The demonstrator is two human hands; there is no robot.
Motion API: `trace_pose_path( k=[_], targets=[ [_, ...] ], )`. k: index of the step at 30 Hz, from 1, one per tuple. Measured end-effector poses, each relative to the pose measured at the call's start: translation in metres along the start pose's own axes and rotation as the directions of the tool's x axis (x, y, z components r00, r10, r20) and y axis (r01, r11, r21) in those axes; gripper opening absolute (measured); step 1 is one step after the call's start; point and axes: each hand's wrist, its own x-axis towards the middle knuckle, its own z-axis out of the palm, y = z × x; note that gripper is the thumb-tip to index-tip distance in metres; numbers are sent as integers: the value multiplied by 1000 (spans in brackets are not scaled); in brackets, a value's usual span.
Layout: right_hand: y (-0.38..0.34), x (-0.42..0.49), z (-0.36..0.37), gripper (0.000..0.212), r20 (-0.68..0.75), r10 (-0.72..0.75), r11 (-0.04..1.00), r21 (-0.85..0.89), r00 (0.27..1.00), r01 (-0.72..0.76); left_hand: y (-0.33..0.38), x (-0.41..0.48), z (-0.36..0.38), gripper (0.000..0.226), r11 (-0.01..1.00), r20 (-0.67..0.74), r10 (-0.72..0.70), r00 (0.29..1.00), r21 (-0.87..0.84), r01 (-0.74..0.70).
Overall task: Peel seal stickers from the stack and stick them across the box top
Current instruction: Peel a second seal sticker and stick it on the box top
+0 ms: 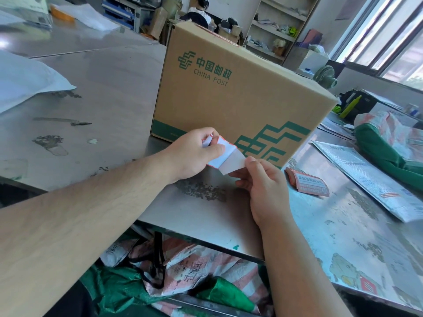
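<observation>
Peeling looks like the step going on now. Far to the left of the box (229, 88) lies a soft white bag (27, 85), flat on the grey metal table (109, 92), which is scratched and spotty.

Right in front of the box, low by its bottom edge, the left hand (194, 152) pinches a seal sticker (220, 148). Its fingers (209, 136) and thumb are curled tight on the thin white piece with the red edge. The piece bends and curls, so it seems to be coming off. The hand holds only the edge, most likely so the sticky side touches little skin.

The box is tall brown cardboard with sharp corners and green print. Its top looks closed, and something with a red edge already lies up there, but it is too far off to tell what it is.

Just to the right, also in front of the box, the right hand (263, 186) pinches the flat grey backing paper (233, 164) between thumb and curled fingers. It seems to pull the other way, so the two layers split.

On the table by the box's near right corner rests the stack (306, 181) of orange-red stickers, close enough to grab the next one. Farther right of the box lies a shiny silver bubble envelope (366, 181), bumpy and flat.
</observation>
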Motion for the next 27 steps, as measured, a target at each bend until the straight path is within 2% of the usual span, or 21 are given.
trace_pose_path(
  k=[3,7,12,15,17,18,20,22,24,27],
  targets=[
    [1,1,-1,36,-29,12,999,43,1000,-11,-1,1,0,25,999,-70,-6,998,44,9],
    [3,4,-1,30,-65,58,995,89,996,-53,-2,2,-1,18,998,-99,-48,994,-54,43],
    [4,7,-3,50,-74,64,991,126,995,-55,1,1,-2,15,985,-126,-102,987,-153,82],
    [3,7,-4,40,-74,87,972,226,993,-68,-2,3,-2,25,973,-125,-74,989,-225,45],
    [2,8,-6,35,-79,117,947,309,990,-87,-4,4,-1,35,982,-145,-35,989,-191,6],
    [2,8,-6,39,-89,131,936,340,987,-94,-5,5,-1,33,988,-182,-11,983,-153,-17],
    [1,10,-6,51,-125,165,912,397,978,-103,-5,7,-1,21,994,-279,9,960,-98,-38],
    [1,11,-6,48,-160,192,893,438,968,-105,-5,7,-3,15,996,-331,14,944,-83,-43],
    [0,11,-7,36,-181,214,884,453,960,-112,-5,6,-2,21,997,-336,32,941,-58,-54],
    [-2,10,-6,32,-179,233,877,464,956,-127,-3,3,-1,29,996,-287,73,955,-22,-83]
  ],
)
